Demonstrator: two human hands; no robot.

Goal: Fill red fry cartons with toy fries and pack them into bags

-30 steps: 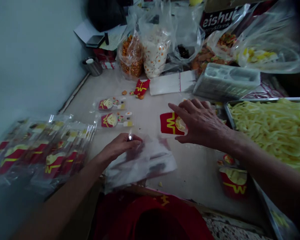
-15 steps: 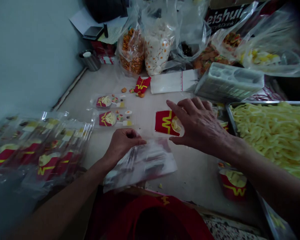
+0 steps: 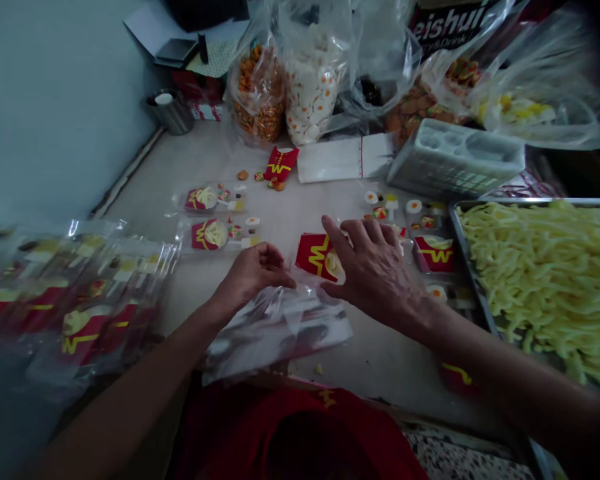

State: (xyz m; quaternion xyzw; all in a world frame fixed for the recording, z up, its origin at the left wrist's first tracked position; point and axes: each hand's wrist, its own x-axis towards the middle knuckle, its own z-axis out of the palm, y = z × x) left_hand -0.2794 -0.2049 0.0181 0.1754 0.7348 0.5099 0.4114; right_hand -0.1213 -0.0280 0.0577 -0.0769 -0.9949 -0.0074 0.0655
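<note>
My left hand (image 3: 254, 275) pinches the mouth of a clear plastic bag (image 3: 285, 327), which lies on a stack of similar bags at the table's near edge. Between the thumb and fingers of my right hand (image 3: 377, 267) is a clear plastic pack with a red miniature fries carton (image 3: 313, 255) bearing a yellow mark. Pale fries show at the carton's open side, and my palm hides much of the pack. The pack's left end meets the bag's mouth; I cannot tell whether it is inside.
Two filled packs (image 3: 215, 233) lie left of centre, with bagged packs (image 3: 85, 320) piled farther left. More packs (image 3: 433, 253) lie right, beside a metal tray (image 3: 473, 287) of yellow fries-like pieces. Bags of small pieces (image 3: 260, 100) and a stack of clear trays (image 3: 455, 160) stand behind.
My right hand has moved slightly left with the pack, bringing it closer to my left hand and the bag's mouth. The carton is now more tilted, and the bag's mouth is raised more.
</note>
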